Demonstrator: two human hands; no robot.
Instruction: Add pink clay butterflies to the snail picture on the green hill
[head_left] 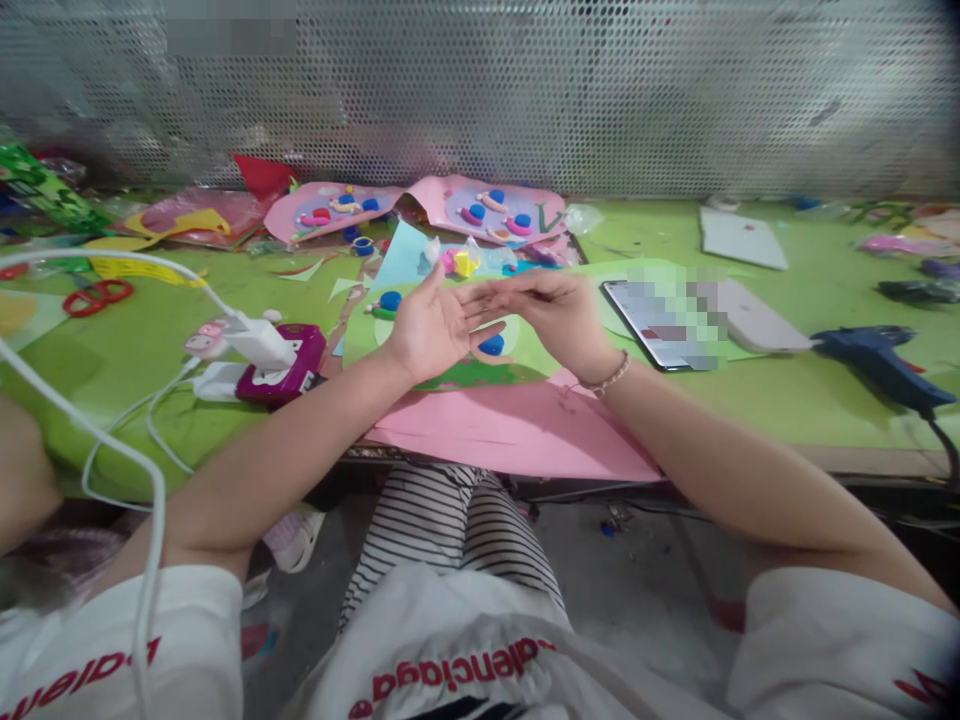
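My left hand [439, 325] is turned palm up over the green paper sheet [367, 350], its fingers stretched out. From the right, my right hand [559, 315] reaches across, its fingertips pressed together against the left fingers. Whatever lies between those fingertips, if anything, is hidden or too small to name. Blue clay pieces show on the green sheet: one blue dome [389, 300] left of the hands and another blue lump [491, 345] just beneath them. Pink paper [517, 430] lies under the sheet and hangs over the table edge.
Two pink decorated sheets [491, 210] lie behind. A phone [651, 325], a pale slab-like case [761, 315] and a blue glue gun [874, 360] are to the right. Left are a purple power strip [300, 365], white cables [82, 400] and red-handled scissors [97, 296]. Perforated metal [480, 100] stands behind.
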